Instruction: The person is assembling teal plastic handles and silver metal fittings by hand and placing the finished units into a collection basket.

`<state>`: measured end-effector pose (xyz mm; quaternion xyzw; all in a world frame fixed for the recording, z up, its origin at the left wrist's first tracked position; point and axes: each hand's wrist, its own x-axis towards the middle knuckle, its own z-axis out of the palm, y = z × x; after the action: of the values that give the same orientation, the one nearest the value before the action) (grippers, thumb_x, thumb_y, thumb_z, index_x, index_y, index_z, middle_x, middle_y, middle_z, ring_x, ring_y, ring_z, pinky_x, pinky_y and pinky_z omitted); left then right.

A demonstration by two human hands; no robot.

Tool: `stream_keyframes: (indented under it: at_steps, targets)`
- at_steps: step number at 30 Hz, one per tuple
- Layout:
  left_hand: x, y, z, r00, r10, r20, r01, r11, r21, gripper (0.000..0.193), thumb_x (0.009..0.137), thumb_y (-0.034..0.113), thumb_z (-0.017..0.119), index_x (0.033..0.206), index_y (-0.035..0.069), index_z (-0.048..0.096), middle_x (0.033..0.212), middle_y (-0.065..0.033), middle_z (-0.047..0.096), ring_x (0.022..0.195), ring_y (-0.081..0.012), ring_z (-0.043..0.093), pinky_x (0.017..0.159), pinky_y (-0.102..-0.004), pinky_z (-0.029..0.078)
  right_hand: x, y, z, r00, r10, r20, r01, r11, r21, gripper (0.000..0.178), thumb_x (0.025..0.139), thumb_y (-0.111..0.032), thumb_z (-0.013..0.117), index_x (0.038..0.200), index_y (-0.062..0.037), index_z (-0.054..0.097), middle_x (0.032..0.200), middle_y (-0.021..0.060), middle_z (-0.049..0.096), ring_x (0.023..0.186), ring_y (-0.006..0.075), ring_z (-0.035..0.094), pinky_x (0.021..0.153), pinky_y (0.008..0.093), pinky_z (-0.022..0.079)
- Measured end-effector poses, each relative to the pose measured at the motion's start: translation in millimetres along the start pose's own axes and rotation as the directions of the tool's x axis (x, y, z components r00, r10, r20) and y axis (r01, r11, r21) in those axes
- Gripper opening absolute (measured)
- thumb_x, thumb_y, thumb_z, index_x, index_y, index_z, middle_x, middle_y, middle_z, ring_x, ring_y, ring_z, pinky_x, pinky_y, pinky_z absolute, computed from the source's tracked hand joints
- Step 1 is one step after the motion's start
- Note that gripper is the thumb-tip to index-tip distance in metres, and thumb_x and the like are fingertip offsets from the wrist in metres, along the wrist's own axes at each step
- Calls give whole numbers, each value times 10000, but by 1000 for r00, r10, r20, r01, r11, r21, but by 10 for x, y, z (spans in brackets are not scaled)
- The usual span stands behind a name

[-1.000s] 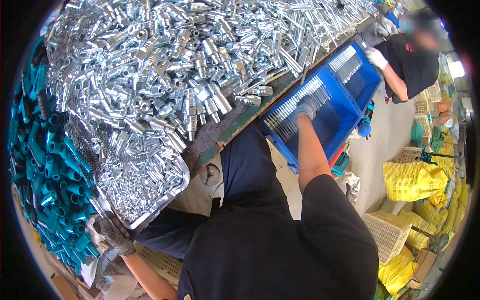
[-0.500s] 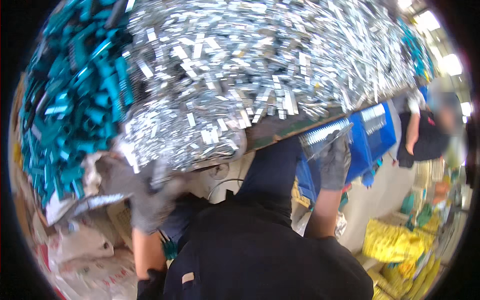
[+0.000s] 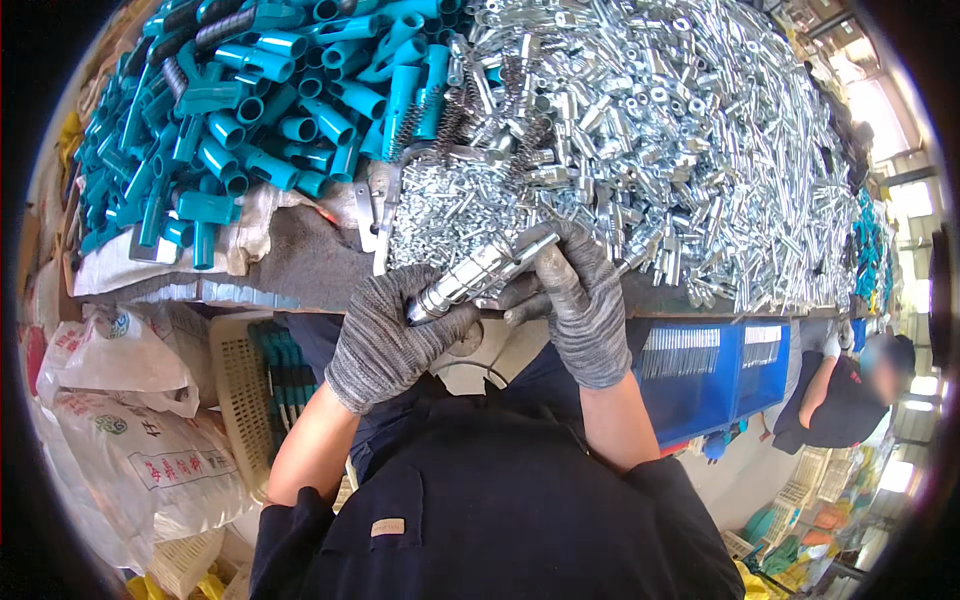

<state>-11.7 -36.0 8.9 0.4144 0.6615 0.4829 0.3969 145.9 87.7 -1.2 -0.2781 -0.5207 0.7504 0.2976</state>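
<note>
Gloved in grey knit, my left hand (image 3: 385, 340) is wrapped round a shiny silver metal cylinder (image 3: 465, 280), which slants up to the right. My right hand (image 3: 582, 315), in a matching glove, pinches a slim metal rod (image 3: 535, 253) at the cylinder's upper end. The two pieces touch or overlap; I cannot tell whether they are joined. Both hands are above the table's front edge. Just beyond them lies a tray of small silver parts (image 3: 450, 205).
Teal tubular parts (image 3: 300, 110) are heaped at the left, silver metal fittings (image 3: 680, 120) across the middle and right. Below the table edge, blue bins (image 3: 690, 395) hold rows of metal rods. White sacks (image 3: 150, 450) and a beige crate (image 3: 238, 400) stand lower left. Another person (image 3: 850, 390) sits at the far right.
My right hand has come from the blue bin at the right to the middle. My left hand has moved up and right to meet it, holding the cylinder. The view has turned.
</note>
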Motion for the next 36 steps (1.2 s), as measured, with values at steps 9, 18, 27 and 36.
stream_keyframes:
  at_steps: [9, 18, 27, 36]
  targets:
    - [-95, -211, -426, 988, -141, 61, 153, 937, -314, 223, 825, 180, 671, 898, -31, 654, 694, -67, 630, 676, -117, 582, 617, -286, 465, 118, -433, -209, 892, -303, -337, 254, 950, -181, 265, 929, -305, 565, 970, -44, 582, 851, 94, 663, 555, 55, 551, 423, 178, 438]
    - [-52, -190, -228, 998, -35, -44, 35, 999, -7, 305, 791, 183, 673, 1000, -36, 639, 778, -166, 662, 717, -176, 641, 661, -305, 503, 149, -114, 96, 963, -164, -216, 132, 979, -152, 251, 923, -295, 578, 1022, -64, 566, 842, 97, 657, 447, 29, 434, 354, 156, 304]
    - [17, -177, -146, 991, 85, -101, -78, 995, 66, 256, 780, 134, 678, 972, -31, 635, 749, -100, 650, 695, -113, 609, 640, -279, 497, 165, -68, 151, 987, -12, -161, -4, 995, -101, 256, 937, -310, 555, 1005, -65, 586, 890, 96, 668, 467, 28, 467, 365, 157, 347]
    - [20, -258, -125, 999, -13, -41, 2, 969, -247, 204, 821, 111, 647, 969, -28, 626, 748, -38, 629, 690, -80, 564, 608, -275, 474, 206, 42, 262, 996, -84, 13, 83, 930, -357, 305, 940, -300, 535, 1035, -26, 628, 957, 113, 662, 733, 117, 626, 510, 205, 501]
